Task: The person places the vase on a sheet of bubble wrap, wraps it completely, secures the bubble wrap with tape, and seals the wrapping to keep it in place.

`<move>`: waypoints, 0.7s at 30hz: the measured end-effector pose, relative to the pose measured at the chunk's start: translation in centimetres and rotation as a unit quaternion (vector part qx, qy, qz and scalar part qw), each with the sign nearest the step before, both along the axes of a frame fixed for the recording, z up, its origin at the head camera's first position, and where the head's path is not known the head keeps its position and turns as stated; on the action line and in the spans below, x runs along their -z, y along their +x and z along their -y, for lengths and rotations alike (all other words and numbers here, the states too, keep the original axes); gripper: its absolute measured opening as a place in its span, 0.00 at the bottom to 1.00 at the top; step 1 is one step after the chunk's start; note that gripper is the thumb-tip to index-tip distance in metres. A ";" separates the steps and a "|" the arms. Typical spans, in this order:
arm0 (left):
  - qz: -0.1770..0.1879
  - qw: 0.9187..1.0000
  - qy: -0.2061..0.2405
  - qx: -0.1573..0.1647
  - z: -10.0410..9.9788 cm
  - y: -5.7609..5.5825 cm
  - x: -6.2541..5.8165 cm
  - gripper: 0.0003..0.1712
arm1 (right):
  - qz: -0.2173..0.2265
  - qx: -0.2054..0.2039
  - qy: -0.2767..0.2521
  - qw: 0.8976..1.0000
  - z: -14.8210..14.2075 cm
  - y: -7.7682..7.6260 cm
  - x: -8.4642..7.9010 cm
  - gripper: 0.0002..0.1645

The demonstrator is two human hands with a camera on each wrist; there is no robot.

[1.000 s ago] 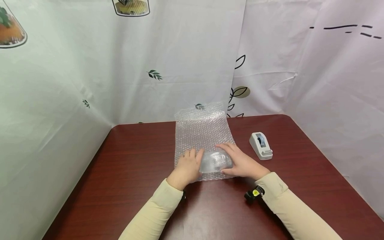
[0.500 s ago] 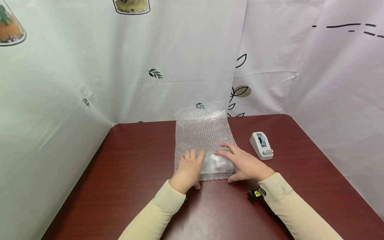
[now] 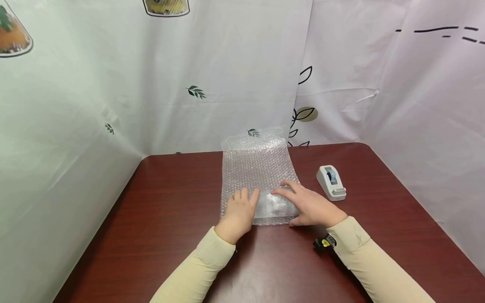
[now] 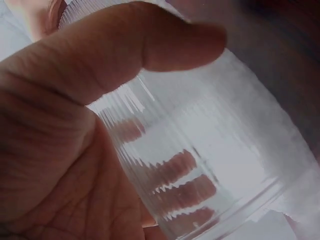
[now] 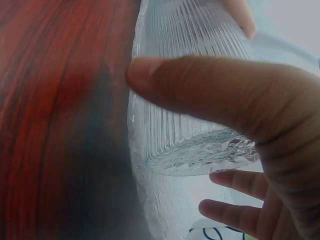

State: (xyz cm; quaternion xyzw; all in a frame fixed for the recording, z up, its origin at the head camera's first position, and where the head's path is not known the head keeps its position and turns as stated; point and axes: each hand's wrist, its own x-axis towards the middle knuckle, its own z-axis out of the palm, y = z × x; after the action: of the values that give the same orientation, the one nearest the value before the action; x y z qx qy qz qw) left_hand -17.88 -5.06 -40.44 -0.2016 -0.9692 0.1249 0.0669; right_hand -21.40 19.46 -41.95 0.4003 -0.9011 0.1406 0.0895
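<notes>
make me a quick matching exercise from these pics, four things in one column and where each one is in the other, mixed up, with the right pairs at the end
Things
1. clear ribbed tumbler
2. sheet of clear bubble wrap
3. white tape dispenser
4. dark red wood-grain table

Places
A. underneath the other three
B. apart from both hands, off to the right in the head view
C. on its side, between the left hand and the right hand
D. stretching away from the hands, reaching past the far edge in the head view

Right pairs
1-C, 2-D, 3-B, 4-A
</notes>
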 end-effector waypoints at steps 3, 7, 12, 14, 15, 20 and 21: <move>0.004 1.000 0.007 0.009 0.2 -0.2 0.0 0.51 | 0.001 -0.001 -0.001 1.000 0.0 -0.1 -0.1 0.64; 0.031 0.999 0.021 0.017 0.5 -1.0 -0.1 0.52 | -0.027 -0.008 0.004 1.000 -0.1 -0.1 -0.3 0.66; 0.096 0.994 0.057 0.013 0.8 -2.0 -0.6 0.51 | -0.053 -0.015 0.013 0.998 0.1 -0.1 -0.3 0.72; 0.118 0.990 0.073 0.011 1.0 -2.3 -0.8 0.51 | -0.060 -0.014 0.016 0.998 0.1 -0.1 -0.2 0.73; 0.126 0.989 0.079 0.012 1.1 -2.5 -0.8 0.51 | -0.064 -0.012 0.017 0.998 0.1 -0.1 -0.1 0.73; 0.144 0.982 0.117 0.023 1.7 -3.4 -0.7 0.49 | -0.070 0.001 0.018 0.997 0.0 -0.2 0.1 0.71; 0.144 0.981 0.127 0.026 1.8 -3.5 -0.6 0.49 | -0.069 0.003 0.018 0.997 -0.1 -0.2 0.1 0.70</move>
State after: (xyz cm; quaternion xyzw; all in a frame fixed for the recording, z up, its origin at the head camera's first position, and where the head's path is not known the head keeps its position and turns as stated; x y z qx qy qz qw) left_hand -21.43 -6.86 -39.84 -0.2325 -0.9711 -0.0313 -0.0446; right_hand -21.64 19.52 -42.06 0.4080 -0.8963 0.0962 0.1448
